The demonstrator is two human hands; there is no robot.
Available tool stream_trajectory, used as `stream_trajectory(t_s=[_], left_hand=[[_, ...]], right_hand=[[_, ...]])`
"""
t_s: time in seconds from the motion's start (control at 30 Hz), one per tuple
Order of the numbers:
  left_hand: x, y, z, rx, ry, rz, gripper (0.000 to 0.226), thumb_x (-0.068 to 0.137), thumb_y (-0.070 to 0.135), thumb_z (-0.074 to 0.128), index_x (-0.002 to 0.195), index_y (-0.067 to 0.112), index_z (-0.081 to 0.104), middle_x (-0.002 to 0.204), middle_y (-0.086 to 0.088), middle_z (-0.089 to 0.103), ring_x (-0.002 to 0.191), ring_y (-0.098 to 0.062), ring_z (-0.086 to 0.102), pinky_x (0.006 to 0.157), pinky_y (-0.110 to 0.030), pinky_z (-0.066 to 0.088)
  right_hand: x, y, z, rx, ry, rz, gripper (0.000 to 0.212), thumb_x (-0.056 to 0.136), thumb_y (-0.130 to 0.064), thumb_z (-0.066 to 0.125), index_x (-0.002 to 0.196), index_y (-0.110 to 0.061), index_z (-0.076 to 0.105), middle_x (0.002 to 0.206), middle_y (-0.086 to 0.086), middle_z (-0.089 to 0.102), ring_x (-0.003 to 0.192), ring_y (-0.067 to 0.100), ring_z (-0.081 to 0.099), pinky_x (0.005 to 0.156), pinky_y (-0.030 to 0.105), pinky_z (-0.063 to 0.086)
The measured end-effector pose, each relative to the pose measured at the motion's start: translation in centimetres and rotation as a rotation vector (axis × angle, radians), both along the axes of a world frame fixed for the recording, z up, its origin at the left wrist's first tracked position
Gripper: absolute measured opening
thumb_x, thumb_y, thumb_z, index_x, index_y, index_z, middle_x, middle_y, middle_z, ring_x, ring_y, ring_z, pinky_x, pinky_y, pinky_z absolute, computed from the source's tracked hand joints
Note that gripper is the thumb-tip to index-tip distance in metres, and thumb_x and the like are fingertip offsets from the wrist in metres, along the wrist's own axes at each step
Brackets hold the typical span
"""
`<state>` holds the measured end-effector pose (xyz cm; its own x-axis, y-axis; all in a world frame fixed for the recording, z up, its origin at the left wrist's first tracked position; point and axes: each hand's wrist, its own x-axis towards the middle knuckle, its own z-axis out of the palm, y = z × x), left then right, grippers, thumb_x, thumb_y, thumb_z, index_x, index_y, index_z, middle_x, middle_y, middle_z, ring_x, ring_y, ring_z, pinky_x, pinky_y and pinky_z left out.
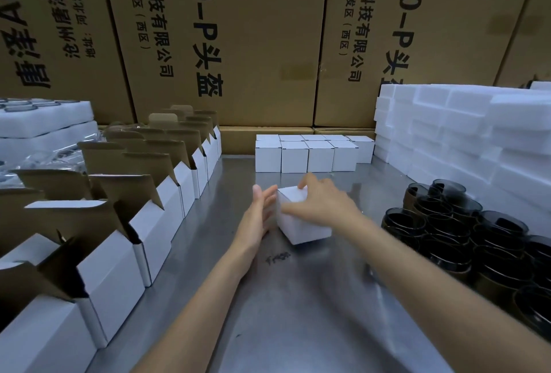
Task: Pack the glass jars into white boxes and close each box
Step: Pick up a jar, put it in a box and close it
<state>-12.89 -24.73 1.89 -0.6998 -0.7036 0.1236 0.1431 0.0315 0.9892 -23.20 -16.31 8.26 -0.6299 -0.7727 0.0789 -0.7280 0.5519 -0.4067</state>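
A closed white box (301, 225) stands on the metal table (298, 298) in the middle. My right hand (320, 201) lies over its top and right side, fingers curled round its top edges. My left hand (261, 208) is flat with straight fingers against the box's left side. Dark glass jars (465, 232) are piled at the right. A row of open white boxes (143, 208) with raised brown flaps runs along the left. Closed white boxes (307, 153) stand in rows at the back.
White foam blocks (465, 131) are stacked at the right rear, behind the jars. More foam trays (44, 122) lie at the far left. Large brown cartons (253, 38) form a wall behind the table.
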Motion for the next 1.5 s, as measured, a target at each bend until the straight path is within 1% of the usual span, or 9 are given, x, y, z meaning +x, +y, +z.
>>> stream_trajectory(t_s=[0.2, 0.4, 0.63, 0.73, 0.87, 0.97, 1.17, 1.33, 1.5], left_hand=[[-2.4, -4.3, -0.2, -0.097, -0.119, 0.214, 0.053, 0.101, 0.048, 0.027, 0.143, 0.018, 0.041, 0.147, 0.003, 0.042, 0.137, -0.015, 0.036, 0.116, -0.036, 0.024], [-5.7, -9.2, -0.5, -0.230, -0.167, 0.308, 0.052, 0.097, 0.023, 0.053, 0.144, 0.011, 0.037, 0.149, -0.006, 0.038, 0.137, -0.019, 0.036, 0.101, -0.024, 0.028], [-9.2, -13.6, -1.0, -0.223, -0.202, 0.339, 0.063, 0.092, 0.011, 0.060, 0.148, 0.012, 0.031, 0.149, -0.005, 0.039, 0.129, -0.019, 0.044, 0.093, -0.024, 0.034], [-10.1, -14.7, -1.0, -0.207, -0.212, 0.334, 0.070, 0.092, 0.008, 0.058, 0.151, 0.012, 0.022, 0.154, -0.004, 0.032, 0.133, -0.019, 0.040, 0.094, -0.024, 0.033], [-10.9, -15.3, -0.7, -0.239, -0.216, 0.305, 0.066, 0.092, 0.006, 0.057, 0.150, 0.014, 0.026, 0.138, 0.008, 0.043, 0.120, -0.011, 0.047, 0.088, -0.023, 0.033], [-11.2, -15.6, -0.6, -0.286, -0.208, 0.272, 0.053, 0.091, 0.003, 0.054, 0.139, 0.022, 0.042, 0.115, 0.015, 0.050, 0.097, -0.002, 0.049, 0.083, -0.024, 0.036], [-11.1, -15.6, -0.6, -0.324, -0.225, 0.224, 0.045, 0.090, 0.000, 0.051, 0.129, 0.022, 0.053, 0.122, 0.001, 0.064, 0.110, -0.015, 0.058, 0.102, -0.036, 0.043], [-11.3, -15.8, -0.7, -0.285, -0.289, 0.208, 0.053, 0.092, 0.007, 0.055, 0.142, 0.016, 0.042, 0.133, 0.000, 0.058, 0.121, -0.017, 0.054, 0.109, -0.038, 0.038], [-11.6, -15.8, -0.7, -0.260, -0.297, 0.246, 0.060, 0.090, 0.009, 0.058, 0.145, 0.016, 0.037, 0.132, 0.005, 0.052, 0.126, -0.019, 0.049, 0.107, -0.033, 0.037]], right_hand=[[-9.5, -1.6, 5.4, -0.194, -0.541, -0.165, 0.027, 0.071, -0.034, 0.061, 0.090, -0.018, 0.053, 0.090, 0.003, 0.051, 0.079, 0.022, 0.055, 0.069, 0.030, 0.045], [-20.5, -1.3, 4.1, -0.267, -0.431, -0.384, 0.027, 0.080, -0.026, 0.055, 0.099, -0.011, 0.043, 0.095, 0.015, 0.047, 0.081, 0.030, 0.049, 0.058, 0.023, 0.044], [-27.6, -3.0, 0.4, -0.099, -0.085, -0.449, 0.054, 0.087, -0.038, 0.061, 0.124, -0.003, 0.046, 0.127, 0.020, 0.048, 0.116, 0.035, 0.047, 0.084, 0.037, 0.042], [-28.7, -4.1, -0.3, -0.002, 0.006, -0.414, 0.060, 0.092, -0.044, 0.054, 0.138, -0.007, 0.041, 0.142, 0.016, 0.041, 0.134, 0.032, 0.032, 0.103, 0.039, 0.034], [-29.4, -5.4, -0.2, 0.154, 0.135, -0.507, 0.060, 0.092, -0.059, 0.042, 0.139, -0.021, 0.043, 0.144, 0.015, 0.033, 0.140, 0.027, 0.011, 0.103, 0.040, 0.028], [-29.7, -6.5, -0.2, 0.149, 0.127, -0.491, 0.059, 0.093, -0.056, 0.043, 0.137, -0.017, 0.045, 0.142, 0.014, 0.036, 0.134, 0.030, 0.024, 0.099, 0.040, 0.034], [-30.0, -8.0, -1.4, -0.025, -0.021, -0.413, 0.040, 0.098, -0.030, 0.046, 0.134, -0.015, 0.037, 0.135, 0.012, 0.038, 0.122, 0.035, 0.040, 0.105, 0.040, 0.035], [-30.6, -8.3, -1.7, -0.028, -0.010, -0.464, 0.047, 0.098, -0.017, 0.036, 0.144, -0.022, 0.033, 0.155, 0.011, 0.002, 0.135, 0.038, 0.024, 0.109, 0.040, 0.026], [-31.2, -8.4, -1.8, -0.051, -0.072, -0.420, 0.052, 0.097, -0.011, 0.041, 0.147, -0.014, 0.031, 0.151, 0.025, 0.019, 0.139, 0.037, 0.021, 0.111, 0.036, 0.022]])
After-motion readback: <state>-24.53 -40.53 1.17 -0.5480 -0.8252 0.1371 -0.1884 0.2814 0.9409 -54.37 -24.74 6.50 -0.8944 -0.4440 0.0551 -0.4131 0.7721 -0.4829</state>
